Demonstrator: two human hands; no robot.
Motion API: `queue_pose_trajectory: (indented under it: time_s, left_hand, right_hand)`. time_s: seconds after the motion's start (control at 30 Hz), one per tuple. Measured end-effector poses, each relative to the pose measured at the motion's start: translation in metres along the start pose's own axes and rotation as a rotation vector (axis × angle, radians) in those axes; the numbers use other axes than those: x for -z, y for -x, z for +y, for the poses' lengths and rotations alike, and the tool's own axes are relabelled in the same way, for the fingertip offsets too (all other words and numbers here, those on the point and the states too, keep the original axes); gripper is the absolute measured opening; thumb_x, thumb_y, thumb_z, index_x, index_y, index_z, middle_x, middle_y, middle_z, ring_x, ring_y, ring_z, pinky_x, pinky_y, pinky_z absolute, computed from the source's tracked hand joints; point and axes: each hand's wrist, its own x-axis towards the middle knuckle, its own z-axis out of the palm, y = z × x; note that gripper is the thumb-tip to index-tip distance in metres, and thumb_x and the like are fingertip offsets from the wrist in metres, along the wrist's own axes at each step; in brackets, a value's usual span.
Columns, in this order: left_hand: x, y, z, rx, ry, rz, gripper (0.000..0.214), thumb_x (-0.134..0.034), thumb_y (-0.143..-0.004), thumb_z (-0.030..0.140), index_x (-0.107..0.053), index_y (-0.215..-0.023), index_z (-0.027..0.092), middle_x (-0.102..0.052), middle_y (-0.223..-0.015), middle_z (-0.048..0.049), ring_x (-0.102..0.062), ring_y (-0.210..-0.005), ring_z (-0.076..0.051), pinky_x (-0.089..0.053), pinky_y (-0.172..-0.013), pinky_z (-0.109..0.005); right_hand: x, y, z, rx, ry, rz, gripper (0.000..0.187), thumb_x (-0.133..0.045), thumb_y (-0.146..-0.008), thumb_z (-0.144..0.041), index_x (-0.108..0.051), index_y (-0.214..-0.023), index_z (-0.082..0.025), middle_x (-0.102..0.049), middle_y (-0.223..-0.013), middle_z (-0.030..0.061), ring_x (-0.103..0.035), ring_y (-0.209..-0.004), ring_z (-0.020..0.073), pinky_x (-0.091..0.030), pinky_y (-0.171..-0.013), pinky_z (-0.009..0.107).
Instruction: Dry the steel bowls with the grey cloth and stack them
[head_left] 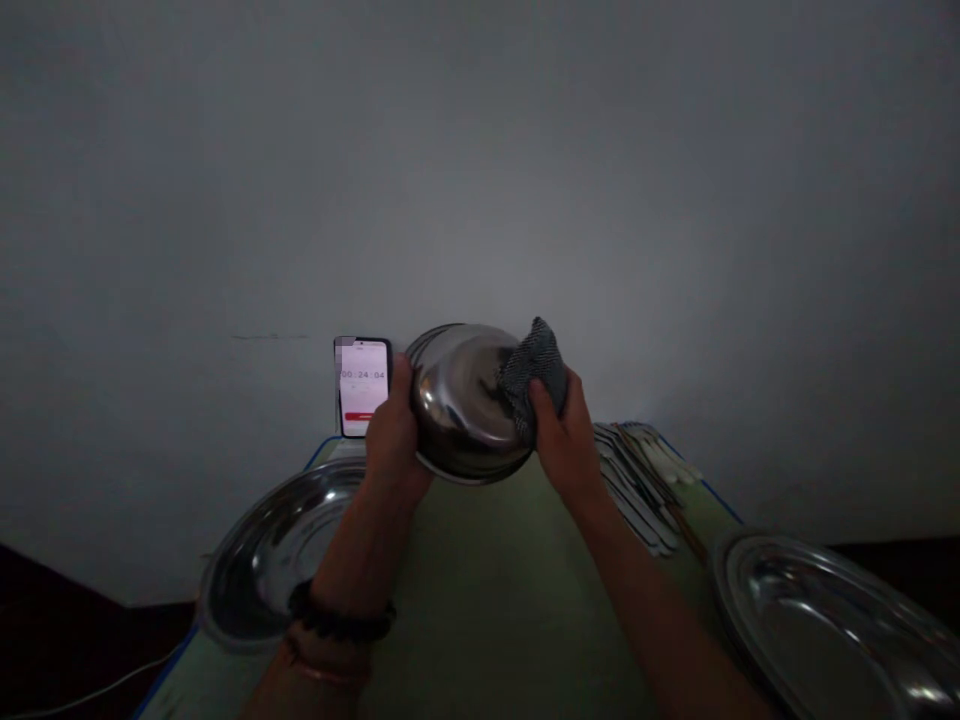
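A shiny steel bowl (465, 400) is held up above the table, tilted so that its rounded outside faces me. My left hand (397, 435) grips its left rim, thumb on the outer wall and the other fingers hidden behind. On the bowl's right side, my right hand (566, 430) is closed on a dark grey checked cloth (536, 370). The cloth presses against the bowl's outer wall, with my thumb on top of it. What the inside of the bowl looks like is hidden from me.
A wide steel basin (240, 590) stands at the table's left. Behind it a phone (364, 385) showing a timer stands upright. Several pieces of cutlery (637, 480) lie at the right, near another large steel basin (825, 600). The green tabletop (510, 600) ends at a wall (480, 160).
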Motion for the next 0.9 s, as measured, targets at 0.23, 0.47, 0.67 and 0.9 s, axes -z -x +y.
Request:
queue_pose_trajectory:
  time_s: [0.23,0.47,0.67,0.9]
  left_hand:
    - [0.007,0.013,0.019,-0.434,-0.731,-0.153,0.048,-0.066,-0.069,0.058,-0.053,-0.048,0.017,-0.046,-0.044,0.0045,-0.04,-0.043,-0.009,-0.03,-0.04,-0.022]
    - [0.003,0.025,0.016,-0.934,-1.203,-0.733,0.036,-0.064,-0.079,0.046,-0.065,-0.055,0.019,-0.045,-0.044,0.0055,-0.039,-0.042,-0.009,-0.029,-0.048,-0.024]
    - [-0.005,0.03,0.006,-0.932,-1.321,-0.993,0.006,-0.073,-0.075,0.034,-0.075,-0.071,0.03,-0.073,-0.074,-0.0025,-0.066,-0.078,-0.023,-0.045,-0.078,-0.034]
    - [-0.002,0.025,0.012,-1.003,-1.043,-0.774,0.015,-0.069,-0.078,0.036,-0.075,-0.091,0.032,-0.072,-0.114,-0.003,-0.052,-0.122,-0.028,-0.024,-0.112,-0.048]
  right_hand:
    - [0.031,-0.022,0.023,-0.224,0.1,-0.345,0.044,-0.046,-0.084,-0.053,-0.066,-0.099,-0.017,-0.071,-0.102,0.0106,-0.062,-0.102,0.028,-0.043,-0.095,0.043]
    - [0.043,-0.025,0.013,-0.51,-0.185,-0.423,0.074,-0.019,-0.09,-0.07,-0.069,-0.108,-0.018,-0.071,-0.114,0.0128,-0.063,-0.109,0.0248,-0.041,-0.102,0.042]
    - [0.044,-0.023,0.001,-0.569,-0.354,-0.495,0.059,-0.044,-0.083,-0.068,-0.064,-0.111,-0.02,-0.072,-0.096,0.0097,-0.067,-0.083,0.0235,-0.054,-0.066,0.035]
    - [0.041,-0.022,0.005,-0.396,-0.288,-0.297,0.047,-0.052,-0.064,-0.02,-0.059,-0.11,-0.019,-0.064,-0.071,-0.0025,-0.056,-0.056,0.0135,-0.046,-0.049,0.023]
